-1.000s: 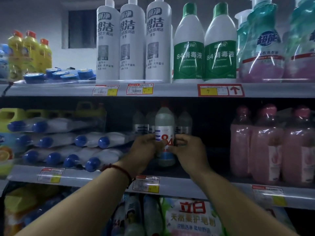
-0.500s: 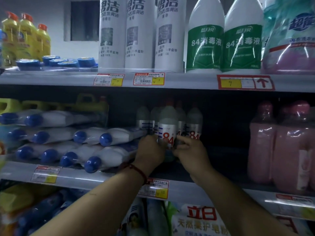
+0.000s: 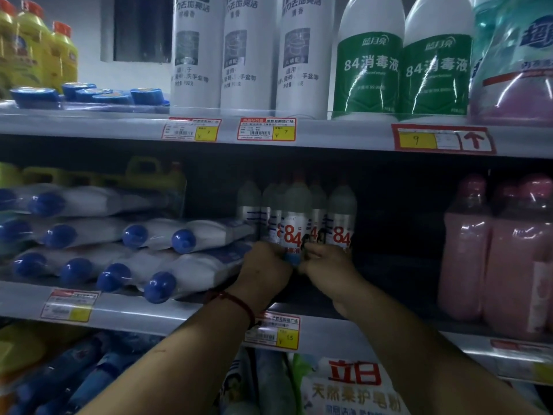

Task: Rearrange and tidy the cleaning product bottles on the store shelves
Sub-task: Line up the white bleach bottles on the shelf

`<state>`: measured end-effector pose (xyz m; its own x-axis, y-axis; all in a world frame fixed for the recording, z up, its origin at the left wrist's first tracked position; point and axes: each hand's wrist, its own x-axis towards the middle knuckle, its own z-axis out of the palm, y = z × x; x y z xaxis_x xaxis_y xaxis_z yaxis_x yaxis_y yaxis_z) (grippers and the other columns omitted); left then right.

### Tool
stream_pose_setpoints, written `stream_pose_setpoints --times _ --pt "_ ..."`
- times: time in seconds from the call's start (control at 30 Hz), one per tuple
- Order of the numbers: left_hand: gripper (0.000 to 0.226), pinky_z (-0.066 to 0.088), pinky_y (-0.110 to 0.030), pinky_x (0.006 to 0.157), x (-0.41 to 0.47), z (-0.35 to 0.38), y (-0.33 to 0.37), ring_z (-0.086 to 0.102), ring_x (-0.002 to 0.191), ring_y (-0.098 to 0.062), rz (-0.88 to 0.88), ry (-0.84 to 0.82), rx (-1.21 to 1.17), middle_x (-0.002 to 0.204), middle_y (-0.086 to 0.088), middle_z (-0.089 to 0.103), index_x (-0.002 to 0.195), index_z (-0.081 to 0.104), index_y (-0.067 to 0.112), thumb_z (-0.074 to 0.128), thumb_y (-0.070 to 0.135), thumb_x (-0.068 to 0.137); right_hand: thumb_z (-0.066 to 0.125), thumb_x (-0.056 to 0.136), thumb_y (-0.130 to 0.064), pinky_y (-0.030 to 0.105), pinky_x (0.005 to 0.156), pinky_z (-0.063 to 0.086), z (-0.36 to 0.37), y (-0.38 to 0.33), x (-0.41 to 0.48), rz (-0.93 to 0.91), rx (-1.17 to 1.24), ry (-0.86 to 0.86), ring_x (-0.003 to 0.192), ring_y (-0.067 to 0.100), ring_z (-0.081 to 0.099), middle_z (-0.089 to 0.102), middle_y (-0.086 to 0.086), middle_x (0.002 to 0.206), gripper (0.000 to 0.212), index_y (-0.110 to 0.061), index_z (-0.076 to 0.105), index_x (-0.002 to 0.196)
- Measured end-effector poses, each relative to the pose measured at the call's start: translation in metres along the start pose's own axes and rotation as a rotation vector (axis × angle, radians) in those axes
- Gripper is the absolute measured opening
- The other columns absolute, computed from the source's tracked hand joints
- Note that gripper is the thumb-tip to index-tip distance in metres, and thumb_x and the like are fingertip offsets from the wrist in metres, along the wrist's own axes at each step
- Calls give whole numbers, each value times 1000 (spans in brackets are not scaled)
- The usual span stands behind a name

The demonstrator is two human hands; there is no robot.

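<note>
Stacked bottles [image 3: 167,235] — left of upright bottles [image 3: 296,217]

This is a shop, in the aisle for household cleaning products. Long metal shelves [image 3: 89,127] run across the view in tiers. Printed price tags [image 3: 267,129] with yellow price fields sit on their front edges, and one red tag [image 3: 443,139] bears an upward arrow. The goods stand as stock, many of one kind side by side. On the top tier are tall white cleaner bottles [image 3: 248,55], green-labelled 84 disinfectant bottles [image 3: 369,70] and yellow bottles [image 3: 36,46] with orange caps. Below are blue-capped white bottles [image 3: 185,238] stacked lying down, small 84 bottles [image 3: 294,223] in a cluster, and pink bottles [image 3: 466,250] sealed in clear shrink wrap. A printed detergent bag [image 3: 353,390] lies on the lowest tier.
</note>
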<state>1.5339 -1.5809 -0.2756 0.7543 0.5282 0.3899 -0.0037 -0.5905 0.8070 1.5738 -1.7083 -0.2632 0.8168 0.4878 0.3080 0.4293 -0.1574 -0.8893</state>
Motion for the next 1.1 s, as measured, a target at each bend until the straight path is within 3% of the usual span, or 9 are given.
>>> stream_pose_setpoints --times 0.1,0.2,0.33,0.5,0.63,0.73,0.9,1.0,1.1 --pt "29 54 -42 99 3 1 -4 65 109 -26 -19 19 -56 115 -14 71 114 73 3 60 0 87 58 86 12 27 86 54 -1 1 0 30 19 -28 96 12 63 70 7 105 29 -10 68 101" --pt "34 53 -39 102 6 2 -6 63 113 -25 -30 26 -65 121 -11 69 121 71 7 61 0 89 59 89 12 10 63 44 -3 6 6 40 75 -60 80 -3 54 61 -12 88 41 -29 58 89" --pt "38 49 -38 107 6 3 -7 60 120 -24 -7 45 -2 130 -9 65 127 67 9 60 0 91 57 90 10 19 79 48 0 9 9 17 5 -21 96 7 57 61 -9 104 48 -16 56 129" --pt "20 53 -30 91 -9 -9 9 63 108 -22 61 15 184 119 -12 69 109 70 6 61 7 92 54 90 5 34 97 51 -3 -3 -5 -76 -199 14 109 20 61 66 1 112 30 -16 61 109" --pt "38 50 -26 91 -44 -32 23 62 110 -19 211 21 313 121 -5 65 128 60 12 66 15 91 58 92 -7 33 93 52 -13 -17 -37 -281 -450 79 104 20 63 68 3 113 26 -12 64 116" --pt "31 54 -31 86 -83 -55 26 66 102 -20 347 62 390 113 0 69 118 63 22 67 26 87 64 90 -18 41 93 54 -19 -28 -69 -372 -530 38 105 21 64 67 2 118 34 -19 61 123" --pt "45 54 -41 83 -153 -96 29 63 105 -27 516 177 631 116 -2 67 123 60 23 64 43 82 69 84 -42 42 91 54 -18 -47 -124 -462 -758 -52 111 22 61 62 2 128 55 -31 50 134" --pt "42 54 -38 84 -191 -111 26 63 99 -16 526 106 532 109 6 67 120 61 24 67 40 82 67 87 -43 43 87 55 -13 -51 -153 -490 -796 -151 106 22 63 64 -1 125 50 -32 51 133" --pt "50 52 -37 88 -221 -117 20 58 105 -13 461 14 621 117 9 62 126 57 27 68 51 83 65 86 -47 44 88 55 -2 -47 -176 -514 -793 -151 110 23 63 65 -2 127 49 -34 52 132"
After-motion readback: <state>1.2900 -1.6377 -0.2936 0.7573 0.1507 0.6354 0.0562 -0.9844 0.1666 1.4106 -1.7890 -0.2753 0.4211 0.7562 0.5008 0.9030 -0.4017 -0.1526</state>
